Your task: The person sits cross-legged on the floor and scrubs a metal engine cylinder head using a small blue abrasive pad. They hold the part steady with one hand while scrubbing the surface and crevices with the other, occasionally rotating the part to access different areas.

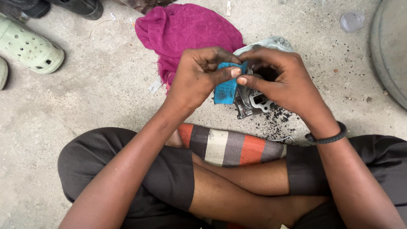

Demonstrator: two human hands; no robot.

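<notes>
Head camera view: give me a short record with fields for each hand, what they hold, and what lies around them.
left hand: pinches a blue sheet against the part
right hand: grips a grey metal engine part
wrist: black band on the right
ground: concrete floor with black grit
behind hands: magenta cloth
top left: pale green clog

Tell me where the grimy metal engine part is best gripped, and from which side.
Probably by its far, bulkier body, from the right. The metal part sits off the floor with its flat flanged port face turned up and toward the person, so the right hand wrapping over the top leaves that face open, where the left hand works the blue abrasive sheet.
</notes>
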